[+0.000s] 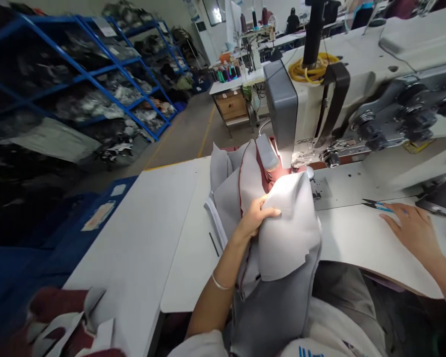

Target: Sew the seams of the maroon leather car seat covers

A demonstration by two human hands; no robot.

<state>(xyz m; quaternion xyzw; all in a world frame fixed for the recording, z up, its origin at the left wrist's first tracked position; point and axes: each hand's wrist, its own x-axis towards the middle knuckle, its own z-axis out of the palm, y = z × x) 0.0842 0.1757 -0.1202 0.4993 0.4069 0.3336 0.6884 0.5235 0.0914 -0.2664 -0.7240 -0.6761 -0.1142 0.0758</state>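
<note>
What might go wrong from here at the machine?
1. Slim blue-handled metal snips at the right hand point their blades toward the light grey fabric panel; a careless slide might nick it.
2. Darker grey fabric hangs toward the lap; its weight could tug the panel from the left hand.
3. Layers bunch beside the white sewing machine's head; one might snag.

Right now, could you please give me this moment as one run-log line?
left hand: gripping gray fabric | right hand: over blue-handled snips on white table | sewing machine: beside the fabric
</note>
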